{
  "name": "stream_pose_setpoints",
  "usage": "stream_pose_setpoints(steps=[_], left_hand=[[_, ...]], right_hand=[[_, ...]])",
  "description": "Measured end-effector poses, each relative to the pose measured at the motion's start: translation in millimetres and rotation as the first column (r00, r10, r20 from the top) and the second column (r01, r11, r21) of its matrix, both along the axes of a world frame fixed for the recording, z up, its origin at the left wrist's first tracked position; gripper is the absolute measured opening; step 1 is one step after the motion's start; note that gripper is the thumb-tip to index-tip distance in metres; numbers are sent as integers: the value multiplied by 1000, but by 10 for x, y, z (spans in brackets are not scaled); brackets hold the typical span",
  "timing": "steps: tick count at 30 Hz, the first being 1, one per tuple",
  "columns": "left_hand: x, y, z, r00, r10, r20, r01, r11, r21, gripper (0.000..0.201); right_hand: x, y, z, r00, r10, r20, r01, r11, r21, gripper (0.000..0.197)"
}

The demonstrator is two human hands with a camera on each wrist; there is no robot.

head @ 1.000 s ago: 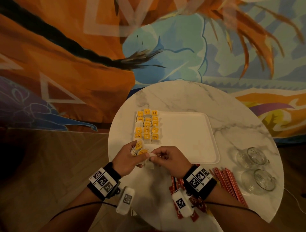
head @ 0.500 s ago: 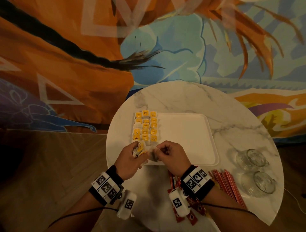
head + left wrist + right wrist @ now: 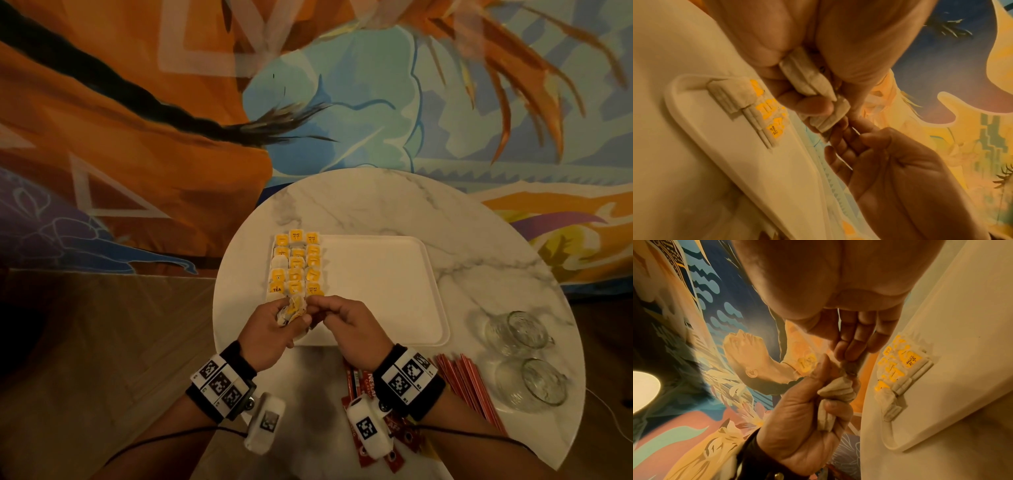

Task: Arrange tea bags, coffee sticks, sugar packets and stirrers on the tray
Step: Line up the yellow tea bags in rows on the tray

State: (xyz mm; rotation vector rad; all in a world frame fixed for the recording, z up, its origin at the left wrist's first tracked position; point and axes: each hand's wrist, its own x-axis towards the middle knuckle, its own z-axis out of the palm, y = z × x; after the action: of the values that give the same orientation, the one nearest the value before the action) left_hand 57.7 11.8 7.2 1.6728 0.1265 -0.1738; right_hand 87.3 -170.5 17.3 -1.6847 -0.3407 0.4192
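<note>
Paper tea bags with yellow tags, a small bunch (image 3: 291, 310), sit in the left hand (image 3: 270, 334), whose fingers are curled around them; the bunch is held just above the near left corner of the white rectangular plastic tray (image 3: 376, 291). The right hand (image 3: 346, 325) comes from the right side and its fingertips (image 3: 846, 353) pinch the upper end of the bunch, it seems one bag or its tag, but I cannot tell which. So the bag to place lies to the left of the right hand, and this hand is the nearer one to the free part of the tray.

Just behind the two hands, the rows of tea bags already laid (image 3: 297, 265) fill the left side of the tray, with their long axis running from the near edge to the far edge. I judge the next bag must go at the near end of these rows, or start a new column on their right.

Red coffee sticks (image 3: 358, 380) lie on the round white marble worktop (image 3: 376, 202) at its near edge, partly under the right wrist. Thin red stirrers (image 3: 469, 383) are near them on the right, and two clear glass mugs (image 3: 524, 356) stand by the right edge. Behind the worktop there is a colourful painted wall (image 3: 171, 102).
</note>
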Motion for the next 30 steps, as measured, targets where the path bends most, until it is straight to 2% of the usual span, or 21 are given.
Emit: stream_pose_setpoints(steps=[2,5,10,13,16,20,26,30], left_hand=[[16,-16,-15,1000,22,3,-22,1000,15,16],[63,-28,-29,995,94,-18,-94,996,10,14],[126,-1,-34,996,80,-40,-81,997,-6,10],[151,29,-46,998,42,-55,-43,999,-17,11],[178,40,-42,998,-1,-70,0,1000,-20,27],[196,72,-46,996,-48,-71,48,999,-1,44],[219,100,-86,994,-32,-100,24,997,-79,19],[214,119,-87,991,-29,-129,7,986,-169,20]], right_hand=[[7,-6,18,1000,18,0,-18,999,35,52],[45,-30,34,999,-15,-33,18,997,71,47],[170,-122,72,985,-171,-12,171,985,2,28],[243,-154,48,981,-195,-16,194,979,-59,23],[296,-150,39,992,-128,6,127,985,-114,24],[323,-92,-7,993,-76,86,88,984,-154,13],[326,3,-65,990,-143,20,144,986,-89,5],[300,109,-100,972,-231,-51,230,973,-29,5]])
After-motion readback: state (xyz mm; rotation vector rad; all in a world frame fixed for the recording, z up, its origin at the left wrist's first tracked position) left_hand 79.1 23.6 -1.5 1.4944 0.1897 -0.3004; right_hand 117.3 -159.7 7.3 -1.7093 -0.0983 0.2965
